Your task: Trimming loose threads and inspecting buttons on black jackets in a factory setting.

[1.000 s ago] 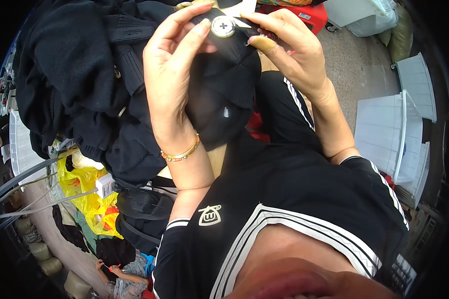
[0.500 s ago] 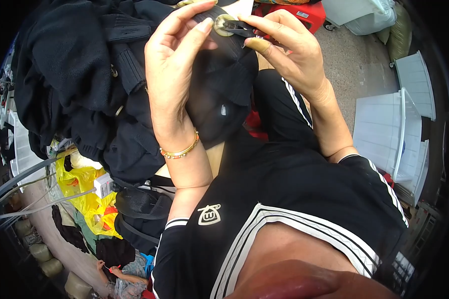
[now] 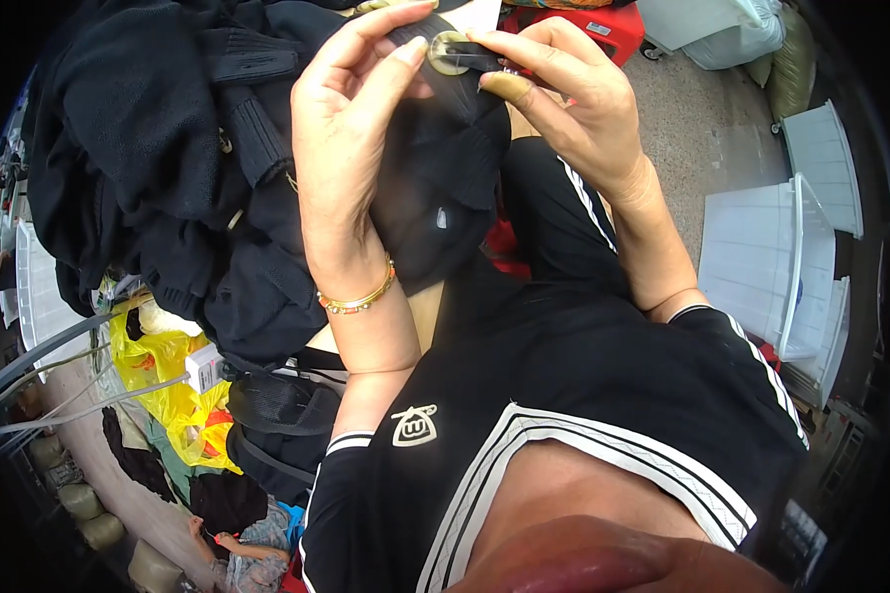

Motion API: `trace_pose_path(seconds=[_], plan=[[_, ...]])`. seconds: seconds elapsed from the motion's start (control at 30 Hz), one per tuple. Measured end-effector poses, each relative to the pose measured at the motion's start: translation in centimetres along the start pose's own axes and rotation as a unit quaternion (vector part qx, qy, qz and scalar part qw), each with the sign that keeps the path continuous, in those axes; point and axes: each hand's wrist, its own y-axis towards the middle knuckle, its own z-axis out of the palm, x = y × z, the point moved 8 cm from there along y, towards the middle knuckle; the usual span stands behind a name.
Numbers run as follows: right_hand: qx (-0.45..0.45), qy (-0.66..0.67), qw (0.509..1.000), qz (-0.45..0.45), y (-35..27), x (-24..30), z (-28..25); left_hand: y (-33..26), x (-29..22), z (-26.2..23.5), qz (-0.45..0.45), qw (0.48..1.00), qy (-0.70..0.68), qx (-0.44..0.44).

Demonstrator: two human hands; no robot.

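Note:
My left hand (image 3: 341, 148) and my right hand (image 3: 574, 99) are raised together near the top of the view, pinching a round pale button (image 3: 450, 51) on a black garment (image 3: 445, 188). The garment hangs from my fingers down toward my lap. The left thumb and forefinger grip the button's left side and the cloth behind it. From the right, my right fingertips press on the button; a thimble-like cover shows on one finger. A gold bracelet (image 3: 358, 299) circles my left wrist. Whether a needle is in the right hand is too small to tell.
A heap of black clothes (image 3: 158, 168) fills the left. Below it lie yellow plastic bags (image 3: 168, 385) and a black bag (image 3: 277, 415). White plastic crates (image 3: 781, 257) stand on the concrete floor at the right. A red box (image 3: 583, 25) sits beyond my hands.
The button and both hands have shifted slightly up and right in the view. The button has turned from face-on to a more tilted angle, and the right fingers have closed over it.

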Motion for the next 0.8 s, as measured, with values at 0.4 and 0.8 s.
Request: trace_pose_path(seconds=[0.4, 0.8], plan=[[-0.046, 0.3, 0.937, 0.174, -0.9, -2.3, 1.0, 0.1, 0.5, -0.4, -0.012, 0.998, -0.058, -0.022], [0.024, 0.336, 0.899, 0.279, -1.6, -3.7, 1.7, -0.5, -1.0, 1.1, 0.039, 0.991, 0.042, 0.117]])
